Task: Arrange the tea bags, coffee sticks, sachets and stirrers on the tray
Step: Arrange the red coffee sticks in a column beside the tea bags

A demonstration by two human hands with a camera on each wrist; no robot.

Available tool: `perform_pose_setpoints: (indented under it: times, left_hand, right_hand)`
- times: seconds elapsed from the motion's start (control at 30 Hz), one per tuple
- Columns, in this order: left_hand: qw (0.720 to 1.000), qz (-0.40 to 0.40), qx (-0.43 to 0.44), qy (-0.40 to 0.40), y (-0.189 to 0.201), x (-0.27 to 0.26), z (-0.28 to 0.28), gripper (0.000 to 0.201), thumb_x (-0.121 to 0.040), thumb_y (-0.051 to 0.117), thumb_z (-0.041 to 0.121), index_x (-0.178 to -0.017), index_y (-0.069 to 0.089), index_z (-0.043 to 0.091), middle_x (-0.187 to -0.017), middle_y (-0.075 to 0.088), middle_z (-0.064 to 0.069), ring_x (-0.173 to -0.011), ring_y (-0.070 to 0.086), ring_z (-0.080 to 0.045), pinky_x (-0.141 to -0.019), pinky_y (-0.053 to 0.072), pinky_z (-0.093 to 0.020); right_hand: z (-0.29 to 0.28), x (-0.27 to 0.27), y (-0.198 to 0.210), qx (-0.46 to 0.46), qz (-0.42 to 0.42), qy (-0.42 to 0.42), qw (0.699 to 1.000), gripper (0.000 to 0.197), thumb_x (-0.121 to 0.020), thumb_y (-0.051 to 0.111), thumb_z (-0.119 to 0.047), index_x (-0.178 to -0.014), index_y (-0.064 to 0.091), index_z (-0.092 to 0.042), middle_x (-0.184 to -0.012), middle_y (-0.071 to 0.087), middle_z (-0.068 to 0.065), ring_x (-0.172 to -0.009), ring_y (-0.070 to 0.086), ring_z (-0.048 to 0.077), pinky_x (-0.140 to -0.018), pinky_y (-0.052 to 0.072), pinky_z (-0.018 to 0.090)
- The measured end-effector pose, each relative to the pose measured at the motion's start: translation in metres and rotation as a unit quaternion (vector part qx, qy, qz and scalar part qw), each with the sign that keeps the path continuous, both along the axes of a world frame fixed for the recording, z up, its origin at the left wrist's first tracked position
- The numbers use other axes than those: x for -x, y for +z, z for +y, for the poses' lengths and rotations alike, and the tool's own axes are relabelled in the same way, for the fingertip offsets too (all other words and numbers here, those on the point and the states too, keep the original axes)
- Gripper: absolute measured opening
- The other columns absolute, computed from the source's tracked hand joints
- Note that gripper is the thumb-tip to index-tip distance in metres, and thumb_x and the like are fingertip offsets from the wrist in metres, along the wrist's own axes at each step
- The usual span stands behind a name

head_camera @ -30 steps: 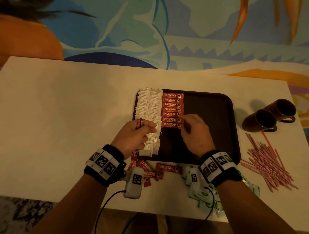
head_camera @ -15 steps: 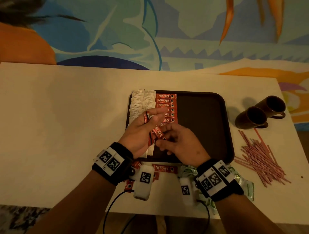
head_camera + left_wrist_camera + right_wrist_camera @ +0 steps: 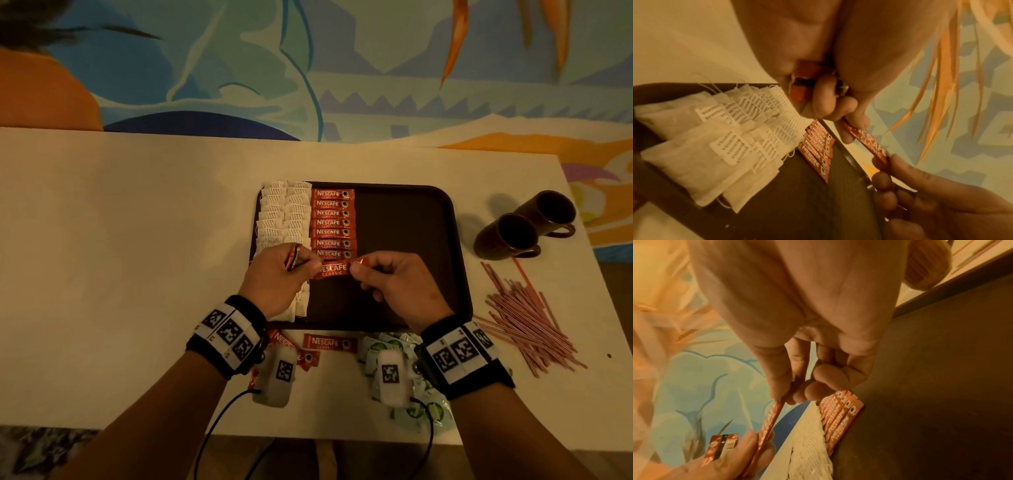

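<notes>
A dark tray holds white tea bags along its left side and a column of red coffee sticks beside them. Over the tray, both hands hold one red coffee stick level. My right hand pinches its right end. My left hand pinches its left end and also grips more coffee sticks in the fist.
Loose coffee sticks and green-white sachets lie on the table in front of the tray. Pink stirrers are piled at the right. Two brown mugs lie on their sides at the far right.
The right hand left the row on the tray and met the left hand. One stick was drawn from the left hand's bundle and is now held flat between both hands.
</notes>
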State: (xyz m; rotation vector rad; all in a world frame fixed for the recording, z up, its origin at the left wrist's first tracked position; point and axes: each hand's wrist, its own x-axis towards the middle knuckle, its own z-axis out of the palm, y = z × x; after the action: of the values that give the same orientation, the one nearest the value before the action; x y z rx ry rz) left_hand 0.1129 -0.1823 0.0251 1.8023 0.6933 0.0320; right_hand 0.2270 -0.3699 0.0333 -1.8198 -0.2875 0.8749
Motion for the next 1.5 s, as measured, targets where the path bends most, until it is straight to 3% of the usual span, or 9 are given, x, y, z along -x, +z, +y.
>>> perform_pose_setpoints:
  times: [0.13, 0.2, 0.3, 0.37, 0.47, 0.63, 0.9, 1.1, 1.5]
  left_hand:
    - [0.996, 0.049, -0.064, -0.036, -0.006, 0.002, 0.007, 0.022, -0.100, 0.061, 0.036, -0.092, 0.077, 0.023, -0.086, 0.075, 0.011, -0.074, 0.065, 0.002, -0.074, 0.049, -0.026]
    - [0.996, 0.071, -0.055, -0.022, -0.008, 0.003, 0.011, 0.026, -0.101, 0.057, 0.039, -0.090, 0.076, 0.025, -0.088, 0.076, 0.010, -0.073, 0.065, -0.001, -0.075, 0.052, -0.032]
    - [0.996, 0.079, -0.029, -0.007, -0.008, 0.007, 0.016, 0.023, -0.099, 0.058, 0.040, -0.091, 0.076, 0.028, -0.089, 0.077, 0.013, -0.073, 0.066, -0.002, -0.077, 0.054, -0.035]
    - [0.997, 0.074, -0.024, -0.002, -0.007, 0.010, 0.018, 0.023, -0.099, 0.060, 0.039, -0.089, 0.077, 0.028, -0.088, 0.077, 0.014, -0.077, 0.068, -0.004, -0.079, 0.055, -0.037]
    - [0.998, 0.057, -0.009, 0.019, -0.004, 0.011, 0.021, 0.024, -0.099, 0.061, 0.033, -0.084, 0.077, 0.023, -0.077, 0.074, 0.017, -0.063, 0.060, 0.006, -0.072, 0.047, -0.030]
    - [0.997, 0.048, 0.032, 0.044, 0.000, 0.011, 0.020, 0.020, -0.098, 0.062, 0.030, -0.088, 0.077, 0.022, -0.080, 0.075, 0.012, -0.054, 0.054, 0.004, -0.066, 0.047, -0.026]
    - [0.992, 0.039, 0.089, 0.075, 0.002, 0.002, 0.020, 0.016, -0.097, 0.061, 0.019, -0.095, 0.077, 0.018, -0.098, 0.077, 0.005, -0.053, 0.055, 0.005, -0.058, 0.044, -0.023]
    - [0.992, 0.037, 0.087, 0.082, 0.004, 0.003, 0.020, 0.017, -0.095, 0.061, 0.018, -0.093, 0.077, 0.020, -0.097, 0.075, 0.008, -0.060, 0.057, 0.003, -0.058, 0.044, -0.020]
    - [0.989, 0.035, 0.112, 0.090, 0.009, 0.011, 0.016, 0.016, -0.096, 0.060, 0.014, -0.098, 0.076, 0.017, -0.093, 0.075, 0.003, -0.051, 0.051, 0.001, -0.048, 0.039, -0.016]
  right_hand:
    - [-0.001, -0.003, -0.018, 0.075, -0.006, -0.048, 0.996, 0.010, -0.094, 0.073, -0.030, -0.089, 0.077, -0.022, -0.082, 0.074, -0.002, -0.074, 0.066, 0.008, -0.062, 0.046, 0.019]
    - [0.001, -0.005, -0.030, 0.158, -0.024, -0.032, 0.987, 0.013, -0.095, 0.071, -0.035, -0.091, 0.075, -0.023, -0.088, 0.073, -0.005, -0.081, 0.068, 0.008, -0.063, 0.048, 0.022]
    - [0.006, -0.008, -0.047, 0.328, -0.118, 0.071, 0.935, 0.030, -0.094, 0.067, -0.049, -0.094, 0.069, -0.019, -0.095, 0.070, 0.001, -0.085, 0.067, 0.018, -0.075, 0.059, 0.039]
    - [0.006, -0.007, -0.044, 0.392, -0.209, 0.094, 0.891, 0.033, -0.093, 0.067, -0.050, -0.106, 0.067, -0.020, -0.108, 0.063, 0.002, -0.103, 0.061, 0.022, -0.086, 0.057, 0.043]
    - [0.002, -0.001, -0.036, 0.332, -0.327, 0.137, 0.874, 0.029, -0.097, 0.064, -0.031, -0.124, 0.066, -0.023, -0.127, 0.057, -0.002, -0.121, 0.051, 0.019, -0.096, 0.053, 0.037]
    - [0.007, 0.017, -0.044, 0.281, -0.313, 0.310, 0.853, 0.038, -0.101, 0.054, -0.020, -0.138, 0.060, -0.026, -0.141, 0.047, -0.010, -0.127, 0.044, 0.012, -0.101, 0.050, 0.029]
    - [0.025, 0.014, -0.054, 0.262, -0.338, 0.301, 0.852, 0.045, -0.099, 0.053, -0.018, -0.143, 0.056, -0.027, -0.144, 0.044, -0.011, -0.128, 0.041, 0.014, -0.100, 0.050, 0.031]
    - [0.030, 0.011, -0.058, 0.258, -0.342, 0.282, 0.858, 0.043, -0.099, 0.054, -0.018, -0.141, 0.057, -0.026, -0.143, 0.045, -0.011, -0.126, 0.042, 0.014, -0.098, 0.052, 0.032]
    - [0.030, 0.010, -0.060, 0.251, -0.335, 0.276, 0.865, 0.044, -0.099, 0.054, -0.018, -0.142, 0.056, -0.024, -0.144, 0.044, -0.010, -0.128, 0.041, 0.015, -0.105, 0.048, 0.034]
